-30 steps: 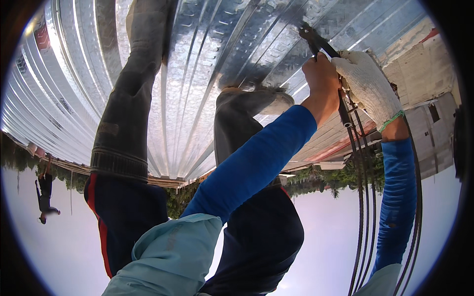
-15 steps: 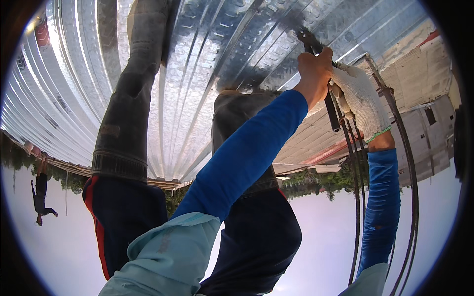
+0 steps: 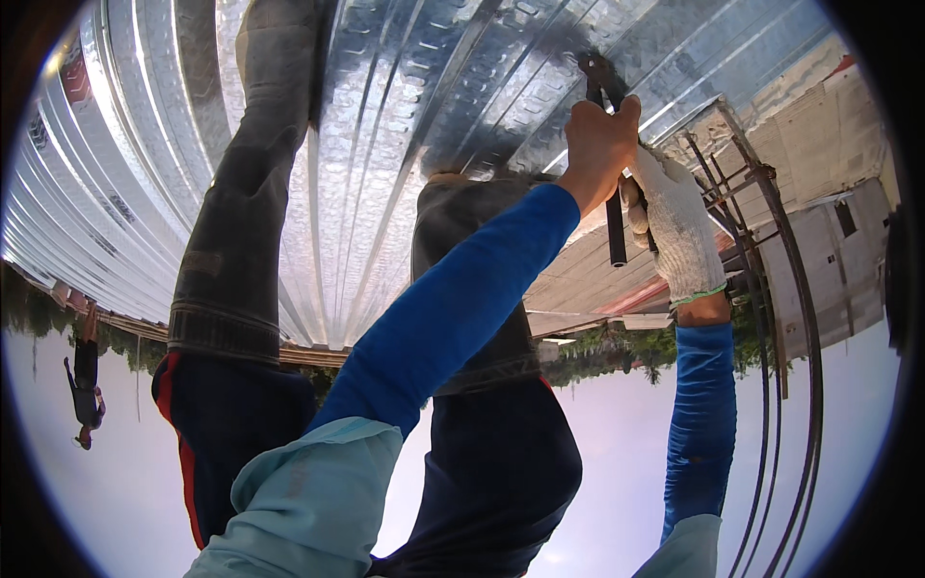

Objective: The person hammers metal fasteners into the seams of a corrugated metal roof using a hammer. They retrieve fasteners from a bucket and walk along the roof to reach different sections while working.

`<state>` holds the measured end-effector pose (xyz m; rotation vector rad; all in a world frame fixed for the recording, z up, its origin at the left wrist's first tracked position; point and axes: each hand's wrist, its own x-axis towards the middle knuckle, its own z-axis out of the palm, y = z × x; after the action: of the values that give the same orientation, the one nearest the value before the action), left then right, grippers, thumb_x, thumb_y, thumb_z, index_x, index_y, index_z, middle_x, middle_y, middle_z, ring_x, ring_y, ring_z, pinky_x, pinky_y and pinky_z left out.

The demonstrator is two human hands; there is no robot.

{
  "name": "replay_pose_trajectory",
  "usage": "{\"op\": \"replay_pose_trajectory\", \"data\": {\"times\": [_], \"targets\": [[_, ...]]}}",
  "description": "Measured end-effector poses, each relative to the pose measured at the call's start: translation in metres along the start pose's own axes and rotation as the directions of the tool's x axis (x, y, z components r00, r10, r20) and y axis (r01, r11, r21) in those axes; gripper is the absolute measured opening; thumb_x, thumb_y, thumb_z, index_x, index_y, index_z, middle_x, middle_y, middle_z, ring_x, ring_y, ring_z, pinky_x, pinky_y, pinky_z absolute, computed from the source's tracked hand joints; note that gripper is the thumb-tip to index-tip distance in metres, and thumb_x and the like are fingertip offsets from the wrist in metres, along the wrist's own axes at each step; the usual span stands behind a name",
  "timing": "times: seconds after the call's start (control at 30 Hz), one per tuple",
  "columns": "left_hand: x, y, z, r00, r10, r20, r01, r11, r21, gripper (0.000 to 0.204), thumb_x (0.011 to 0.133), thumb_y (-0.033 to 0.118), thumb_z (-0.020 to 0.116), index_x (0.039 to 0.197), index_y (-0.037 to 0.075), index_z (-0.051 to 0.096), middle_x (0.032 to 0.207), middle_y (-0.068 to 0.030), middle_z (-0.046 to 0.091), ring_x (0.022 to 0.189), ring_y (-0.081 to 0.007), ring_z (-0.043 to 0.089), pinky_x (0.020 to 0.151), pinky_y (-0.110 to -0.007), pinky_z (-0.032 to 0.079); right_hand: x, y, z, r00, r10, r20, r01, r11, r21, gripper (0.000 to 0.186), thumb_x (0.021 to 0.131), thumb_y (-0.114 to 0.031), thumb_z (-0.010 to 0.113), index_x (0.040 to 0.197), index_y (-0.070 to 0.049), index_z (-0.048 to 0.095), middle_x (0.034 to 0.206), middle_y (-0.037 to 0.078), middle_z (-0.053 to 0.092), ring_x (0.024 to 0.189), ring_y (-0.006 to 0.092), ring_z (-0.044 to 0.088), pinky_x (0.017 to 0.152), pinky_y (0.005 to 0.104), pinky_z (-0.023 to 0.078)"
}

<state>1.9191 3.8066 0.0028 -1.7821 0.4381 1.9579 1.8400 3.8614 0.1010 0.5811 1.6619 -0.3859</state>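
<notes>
My bare left hand (image 3: pixel 602 144) is closed around a pair of dark long-handled pincers (image 3: pixel 617 234). The tool's head lies against the ribbed metal sheet (image 3: pixel 385 125), where a dark smudge surrounds it. One straight tubular handle sticks out below my left hand. My right hand (image 3: pixel 674 217), in a white knitted glove with a green cuff edge, is beside it. Its curled fingers wrap a dark bar that appears to be the other handle; the glove hides most of it.
My dark boots (image 3: pixel 246 212) stand on the sheet. Bent rusty rebar (image 3: pixel 795 260) rises close to my right arm. Grey buildings (image 3: pixel 819 260) and trees (image 3: pixel 636 361) appear inverted beyond the edge. A person (image 3: pixel 85 385) is far off at the left.
My gloved right hand has shifted left and slightly down, away from the rebar. My left hand has moved slightly left, and the protruding handle has swung left.
</notes>
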Motion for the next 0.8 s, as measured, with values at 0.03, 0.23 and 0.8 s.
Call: {"op": "replay_pose_trajectory", "data": {"times": [0.03,0.23,0.8], "targets": [[-0.002,0.002,-0.002,1.000,0.000,0.016,0.000,1.000,0.008,0.050,0.089,0.037,0.072,0.079,-0.011,0.061,0.075,-0.0167,0.064,0.058,-0.0265,0.060,0.054,-0.050,0.049,-0.001,-0.003,0.000,1.000,-0.004,-0.003,0.004,1.000,-0.028,0.037,0.103,-0.039,0.065,0.084,-0.008,0.059,0.060,-0.004,0.047,0.042,0.0047,0.042,0.037,0.0261,0.031],[0.003,0.009,-0.007,0.998,-0.056,0.033,0.057,0.998,-0.034,0.063,0.086,0.061,0.077,0.076,0.002,0.059,0.059,-0.0029,0.043,0.048,-0.0170,0.046,0.042,-0.037,0.038,0.018,-0.036,-0.022,0.951,-0.307,0.044,0.273,0.764,-0.584,0.032,0.102,-0.033,0.063,0.090,-0.003,0.066,0.061,-0.004,0.050,0.046,0.0039,0.042,0.042,0.0256,0.034],[-0.012,0.016,-0.052,0.993,0.078,-0.089,-0.101,0.948,-0.302,0.051,0.090,0.045,0.071,0.075,-0.003,0.058,0.065,-0.0101,0.059,0.047,-0.0169,0.053,0.038,-0.035,0.036,0.003,-0.056,0.042,0.925,-0.348,0.153,0.355,0.646,-0.675,0.037,0.105,-0.035,0.057,0.107,0.000,0.068,0.068,0.006,0.058,0.061,0.0145,0.057,0.059,0.0350,0.044]]}}
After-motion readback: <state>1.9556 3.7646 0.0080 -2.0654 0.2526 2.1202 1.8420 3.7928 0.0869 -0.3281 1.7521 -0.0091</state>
